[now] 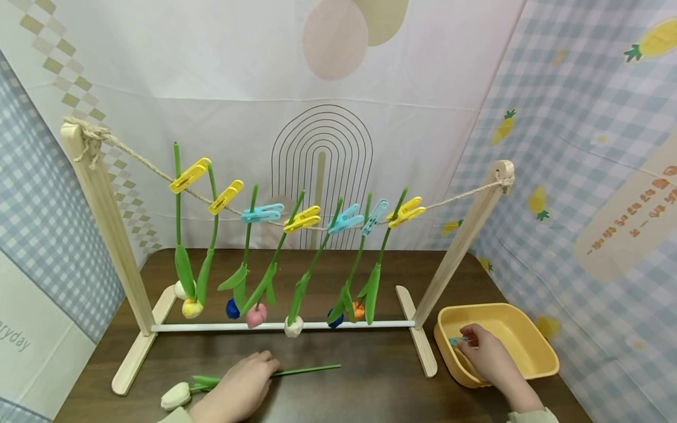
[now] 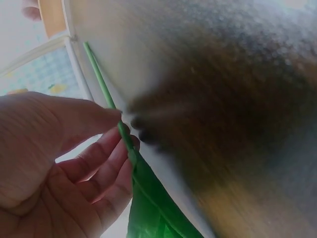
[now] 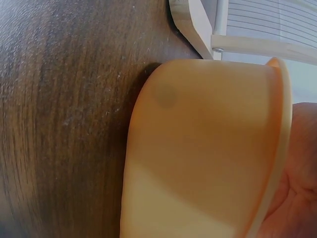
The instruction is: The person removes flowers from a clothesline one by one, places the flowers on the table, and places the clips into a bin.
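Observation:
My left hand (image 1: 239, 383) pinches the green stem of a white artificial tulip (image 1: 176, 396) low over the table. In the left wrist view, thumb and fingertips meet on that stem (image 2: 102, 82), just above its leaf. At the right, my right hand (image 1: 488, 354) holds a light-blue clothespin (image 1: 456, 341) inside a yellow basin (image 1: 545, 367). The basin's wall (image 3: 198, 148) covers most of that hand in the right wrist view. Several tulips hang upside down from a rope (image 1: 143, 160), held by yellow clothespins (image 1: 302, 219) and blue clothespins (image 1: 262, 212).
The rope is tied between two wooden posts (image 1: 108, 223) on flat feet. A white bar (image 1: 222, 327) joins the posts low down, behind my left hand. The right foot (image 1: 420, 341) stands close beside the basin. Patterned cloths (image 1: 238, 64) enclose the brown table (image 1: 338, 399).

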The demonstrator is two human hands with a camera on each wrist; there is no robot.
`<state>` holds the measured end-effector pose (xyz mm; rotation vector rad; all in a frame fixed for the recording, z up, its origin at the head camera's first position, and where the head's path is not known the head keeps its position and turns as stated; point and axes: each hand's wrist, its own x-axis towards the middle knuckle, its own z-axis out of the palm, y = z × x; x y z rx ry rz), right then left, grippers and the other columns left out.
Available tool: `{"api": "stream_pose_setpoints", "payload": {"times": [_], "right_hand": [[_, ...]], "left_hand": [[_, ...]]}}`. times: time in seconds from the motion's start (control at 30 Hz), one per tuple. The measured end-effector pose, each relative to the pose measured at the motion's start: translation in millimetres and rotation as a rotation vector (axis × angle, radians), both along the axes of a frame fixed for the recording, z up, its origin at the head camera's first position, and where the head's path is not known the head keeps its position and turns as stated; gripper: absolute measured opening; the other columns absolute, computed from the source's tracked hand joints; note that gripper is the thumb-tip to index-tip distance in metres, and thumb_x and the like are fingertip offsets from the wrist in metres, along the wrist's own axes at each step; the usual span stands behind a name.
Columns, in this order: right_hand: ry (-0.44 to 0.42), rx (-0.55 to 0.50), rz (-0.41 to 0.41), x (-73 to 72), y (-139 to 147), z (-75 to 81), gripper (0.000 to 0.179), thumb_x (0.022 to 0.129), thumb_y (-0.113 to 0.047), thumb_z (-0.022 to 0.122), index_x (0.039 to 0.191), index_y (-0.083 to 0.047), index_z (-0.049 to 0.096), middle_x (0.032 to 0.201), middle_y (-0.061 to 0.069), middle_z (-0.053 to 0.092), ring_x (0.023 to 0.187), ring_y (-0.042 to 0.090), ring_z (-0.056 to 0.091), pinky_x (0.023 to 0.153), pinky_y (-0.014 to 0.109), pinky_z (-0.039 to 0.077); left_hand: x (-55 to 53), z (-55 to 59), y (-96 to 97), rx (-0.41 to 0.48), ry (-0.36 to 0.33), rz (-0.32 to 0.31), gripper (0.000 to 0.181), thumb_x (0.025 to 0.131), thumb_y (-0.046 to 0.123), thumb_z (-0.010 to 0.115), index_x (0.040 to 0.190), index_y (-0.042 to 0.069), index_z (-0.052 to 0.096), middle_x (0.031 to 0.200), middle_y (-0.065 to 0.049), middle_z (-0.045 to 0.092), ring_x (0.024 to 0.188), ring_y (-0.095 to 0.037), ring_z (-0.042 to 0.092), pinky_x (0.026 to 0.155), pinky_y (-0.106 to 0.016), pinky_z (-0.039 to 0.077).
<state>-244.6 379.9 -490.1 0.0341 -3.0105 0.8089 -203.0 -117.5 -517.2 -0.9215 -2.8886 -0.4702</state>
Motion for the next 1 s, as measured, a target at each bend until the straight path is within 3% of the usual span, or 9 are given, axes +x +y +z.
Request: {"api": "stream_pose_setpoints", "payload": {"times": [0.33,0.6,0.8,1.0], "right_hand": [[0.034,0.013,0.01,1.8,-3.0,7.4,0.036,0.093,-0.02,0.065,0.117,0.006,0.059,0.116,0.025,0.06,0.106,0.043,0.056,0.084,0.053,0.048],[0.165,-0.014,0.048,4.6,-23.0,27.1,0.035,0.094,-0.02,0.065,0.119,0.003,0.06,0.115,0.019,0.062,0.104,0.036,0.06,0.084,0.05,0.05],[0.265,-0.012,0.112,9.5,-43.1,46.5,0.034,0.092,-0.022,0.068,0.118,-0.001,0.061,0.113,0.013,0.064,0.101,0.03,0.061,0.083,0.047,0.051],[0.414,0.023,0.205,12.1,-63.4,70.4,0.036,0.088,-0.027,0.073,0.117,-0.008,0.061,0.109,0.001,0.063,0.096,0.019,0.06,0.079,0.041,0.052]], "left_hand": [[2.9,4.1,1.2,0.027,-0.002,-0.014,0.017,0.08,0.012,0.076,0.095,0.007,0.07,0.084,0.004,0.055,0.078,-0.017,0.056,0.067,-0.036,0.05],[0.9,6.8,2.6,0.031,-0.015,-0.032,0.017,0.083,0.014,0.074,0.099,0.009,0.07,0.088,0.005,0.058,0.08,-0.015,0.057,0.069,-0.035,0.05],[0.2,15.5,7.5,0.031,-0.058,-0.048,0.022,0.085,0.024,0.073,0.102,0.011,0.07,0.091,0.005,0.059,0.083,-0.014,0.058,0.071,-0.036,0.051],[1.9,29.7,16.2,0.127,-0.069,-0.044,0.03,0.087,0.033,0.07,0.11,0.014,0.069,0.099,0.007,0.062,0.09,-0.01,0.06,0.072,-0.036,0.052]]}}
